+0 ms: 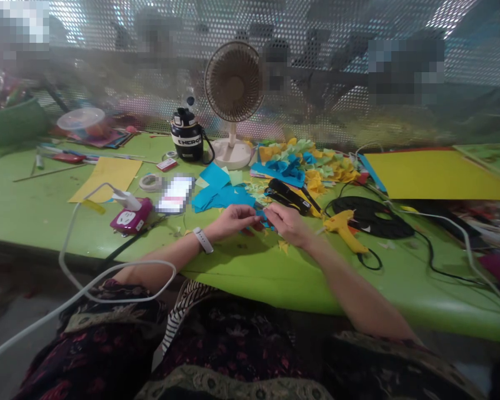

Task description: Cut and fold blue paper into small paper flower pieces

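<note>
A green counter (37, 194) runs beneath a perforated metal screen (337, 22), strewn with cut craft paper. The left hand (232, 220) and right hand (287, 222) curl almost closed, their fingertips (270, 214) pinching a small piece of blue paper (261, 218) between them (the fingers hide its shape), just in front of a black stapler (287, 195). A yellow glue gun (345, 230) lies right of that stapler, and loose blue paper sheets (220, 191) lie left of it.
</note>
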`<state>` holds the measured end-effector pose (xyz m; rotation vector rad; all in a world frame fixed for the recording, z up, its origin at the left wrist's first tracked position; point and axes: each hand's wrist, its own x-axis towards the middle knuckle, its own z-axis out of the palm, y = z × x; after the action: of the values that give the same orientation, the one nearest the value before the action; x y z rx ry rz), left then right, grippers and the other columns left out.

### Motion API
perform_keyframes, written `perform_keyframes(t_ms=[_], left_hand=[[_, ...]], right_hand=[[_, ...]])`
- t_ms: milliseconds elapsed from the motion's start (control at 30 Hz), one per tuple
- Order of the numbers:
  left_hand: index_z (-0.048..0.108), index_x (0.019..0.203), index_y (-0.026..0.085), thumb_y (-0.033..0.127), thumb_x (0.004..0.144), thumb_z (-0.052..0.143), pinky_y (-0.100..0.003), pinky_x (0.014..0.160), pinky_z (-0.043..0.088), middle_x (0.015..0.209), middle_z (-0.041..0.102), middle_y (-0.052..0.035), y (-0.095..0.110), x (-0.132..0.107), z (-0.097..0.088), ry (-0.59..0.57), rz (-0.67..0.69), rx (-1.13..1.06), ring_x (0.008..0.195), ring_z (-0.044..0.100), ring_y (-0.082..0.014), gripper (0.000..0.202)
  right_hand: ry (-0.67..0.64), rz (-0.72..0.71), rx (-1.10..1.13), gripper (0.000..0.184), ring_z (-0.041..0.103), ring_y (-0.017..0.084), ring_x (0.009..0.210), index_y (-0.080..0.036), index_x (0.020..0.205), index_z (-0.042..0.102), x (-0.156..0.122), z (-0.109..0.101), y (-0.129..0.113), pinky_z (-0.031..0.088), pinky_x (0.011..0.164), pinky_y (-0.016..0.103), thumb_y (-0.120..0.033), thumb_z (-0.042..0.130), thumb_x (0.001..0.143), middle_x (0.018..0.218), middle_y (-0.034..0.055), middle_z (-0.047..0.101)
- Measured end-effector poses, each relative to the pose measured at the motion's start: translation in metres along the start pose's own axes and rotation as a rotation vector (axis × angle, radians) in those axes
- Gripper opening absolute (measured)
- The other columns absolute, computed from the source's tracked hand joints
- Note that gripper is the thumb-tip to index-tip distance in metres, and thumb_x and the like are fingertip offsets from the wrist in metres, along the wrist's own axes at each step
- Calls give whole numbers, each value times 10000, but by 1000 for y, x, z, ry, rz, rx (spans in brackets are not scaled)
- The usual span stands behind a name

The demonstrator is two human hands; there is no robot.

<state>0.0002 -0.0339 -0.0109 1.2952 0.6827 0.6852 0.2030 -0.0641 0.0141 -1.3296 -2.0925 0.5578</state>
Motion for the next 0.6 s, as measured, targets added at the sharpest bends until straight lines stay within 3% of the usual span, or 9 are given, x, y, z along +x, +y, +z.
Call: perform_keyframes(t_ms=[133, 300, 433, 600], left_hand=[[598, 788, 118, 432, 739, 810, -249, 633, 580, 789, 742, -77, 0, 3, -1, 79, -1, -46, 747, 720, -155, 382], [607, 806, 118, 420, 740, 814, -250, 651, 571, 780, 726, -57, 2, 5, -4, 144, 46, -83, 762, 718, -153, 372], [613, 819, 120, 401, 733, 823, -249, 654, 560, 800, 722, -53, 3, 4, -4, 154, 43, -121, 777, 712, -152, 362], [598, 820, 124, 395, 669, 869, -293, 727, 571, 785, 714, -35, 6, 4, -3, 160, 25, -222, 783, 707, -153, 412]], right_hand=[[58, 189, -268, 221, 577, 179, 673, -213, 783, 580, 6, -11, 12, 386, 615, 298, -407, 552, 886, 791, 41, 666], [-148, 338, -579, 243, 659, 256, 845, -208, 932, 653, 11, -6, 24, 371, 594, 304, -390, 681, 773, 1046, 97, 707], [-150, 343, -603, 243, 676, 261, 858, -200, 916, 665, 12, 0, 25, 371, 590, 299, -386, 690, 761, 1024, 110, 720], [-245, 406, -621, 193, 669, 256, 765, -218, 742, 647, 12, -9, 22, 324, 550, 303, -407, 687, 728, 827, 87, 726]])
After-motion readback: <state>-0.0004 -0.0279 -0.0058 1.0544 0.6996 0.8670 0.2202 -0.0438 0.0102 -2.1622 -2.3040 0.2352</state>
